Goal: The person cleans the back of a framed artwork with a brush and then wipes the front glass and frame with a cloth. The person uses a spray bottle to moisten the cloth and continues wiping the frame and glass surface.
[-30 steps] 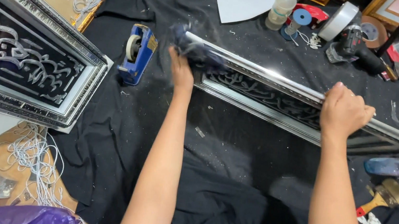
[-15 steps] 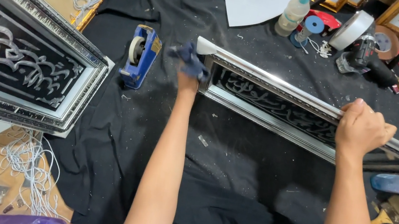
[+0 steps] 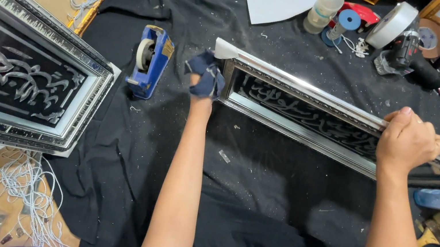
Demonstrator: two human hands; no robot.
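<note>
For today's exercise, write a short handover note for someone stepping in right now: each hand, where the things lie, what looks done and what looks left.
Left hand: closed on a dark blue cloth, pressed at the left end of the long silver frame.
Right hand: gripping the frame's top rail, steadying it.
The frame stands on its long edge on the black sheet. A blue tape dispenser lies left of it; a second, larger frame lies flat further left.
Done: the cloth is at the left corner.
Left: cannot tell how much of the frame is wiped.

Two silver frames [image 3: 315, 111] [image 3: 18, 76] are lying here, one tape dispenser [image 3: 150, 61], one bottle [image 3: 324, 8], two hands [image 3: 203, 83] [image 3: 410, 141] working.
</note>
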